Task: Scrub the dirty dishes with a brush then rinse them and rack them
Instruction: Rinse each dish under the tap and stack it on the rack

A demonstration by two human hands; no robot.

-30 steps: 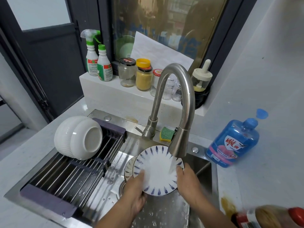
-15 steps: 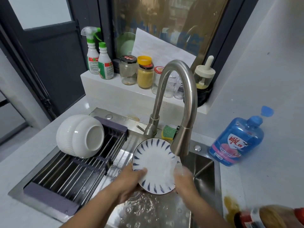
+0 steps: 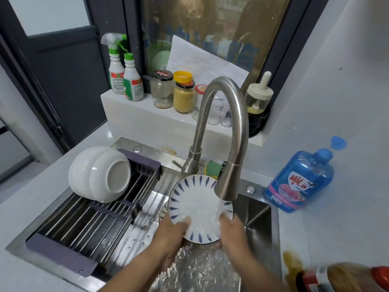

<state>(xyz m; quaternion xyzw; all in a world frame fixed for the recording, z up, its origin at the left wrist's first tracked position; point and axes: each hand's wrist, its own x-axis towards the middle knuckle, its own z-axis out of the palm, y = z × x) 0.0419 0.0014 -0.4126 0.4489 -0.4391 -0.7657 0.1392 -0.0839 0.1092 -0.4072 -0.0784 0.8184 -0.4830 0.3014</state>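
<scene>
Rinsing step: plate [image 3: 197, 205] being gripped at lower rim by left hand [image 3: 171, 231] and right hand [image 3: 231, 231], being flushed under faucet [image 3: 228, 180] just above grip. Next, likely: tilt-drain, transfer to rack [image 3: 59, 258] left of grip.

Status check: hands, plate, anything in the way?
Left hand, right hand both grip patterned plate at lower rim. Plate tilted under running faucet. Second plate behind it; white bowls on rack.

White plate [image 3: 197, 205], blue dashes; white bowls [image 3: 99, 173]; blue bottle [image 3: 301, 182]
</scene>
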